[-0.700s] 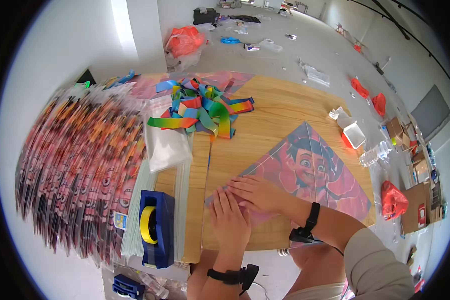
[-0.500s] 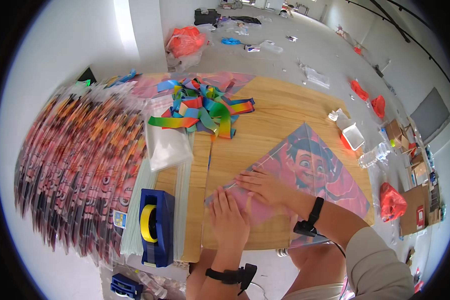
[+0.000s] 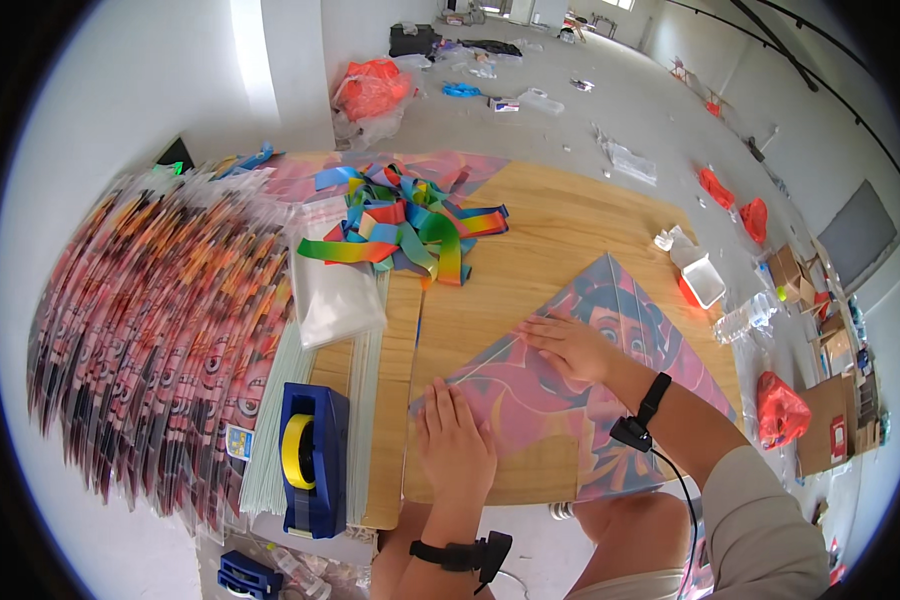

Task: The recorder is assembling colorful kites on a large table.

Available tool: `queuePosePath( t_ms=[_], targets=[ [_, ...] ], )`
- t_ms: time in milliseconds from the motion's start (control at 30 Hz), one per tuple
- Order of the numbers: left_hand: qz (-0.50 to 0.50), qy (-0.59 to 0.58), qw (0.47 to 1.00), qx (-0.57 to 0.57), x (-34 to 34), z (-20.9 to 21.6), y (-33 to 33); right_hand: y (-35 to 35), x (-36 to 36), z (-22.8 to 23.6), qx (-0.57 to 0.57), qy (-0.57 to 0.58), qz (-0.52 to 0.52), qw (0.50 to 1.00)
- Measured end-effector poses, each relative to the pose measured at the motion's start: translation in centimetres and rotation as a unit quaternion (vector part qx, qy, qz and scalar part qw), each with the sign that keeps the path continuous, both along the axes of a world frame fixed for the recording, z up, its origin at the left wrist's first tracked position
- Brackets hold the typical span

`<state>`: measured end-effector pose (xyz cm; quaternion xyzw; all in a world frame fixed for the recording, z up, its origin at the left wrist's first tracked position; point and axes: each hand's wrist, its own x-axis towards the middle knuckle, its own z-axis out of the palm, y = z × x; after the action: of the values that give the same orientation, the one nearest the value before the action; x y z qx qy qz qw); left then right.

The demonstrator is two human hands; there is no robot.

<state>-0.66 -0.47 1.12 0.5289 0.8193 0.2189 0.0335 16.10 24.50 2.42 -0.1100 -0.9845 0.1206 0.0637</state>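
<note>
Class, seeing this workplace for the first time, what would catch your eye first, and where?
Probably the tangled heap of rainbow-coloured ribbons toward the back of the wooden table, or the row of pink-and-black, plastic-wrapped packets filling the left side. Next, the pink-and-blue sheet printed with a cartoon figure, flat before the person, bare left hand at its left corner and right hand near its upper-left edge.
</note>
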Motion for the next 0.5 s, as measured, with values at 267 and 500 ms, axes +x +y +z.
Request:
queuePosePath(
  t_ms=[267,500],
  targets=[
    [0.003,0.006,1.000,-0.018,0.2,0.2,0.0,1.2,1.7,0.3,-0.001,0.059,-0.096,0.994],
    [0.000,0.000,1.000,-0.008,0.3,-0.3,0.0,2.4,2.6,0.1,0.045,-0.008,-0.038,0.998]
  ],
)
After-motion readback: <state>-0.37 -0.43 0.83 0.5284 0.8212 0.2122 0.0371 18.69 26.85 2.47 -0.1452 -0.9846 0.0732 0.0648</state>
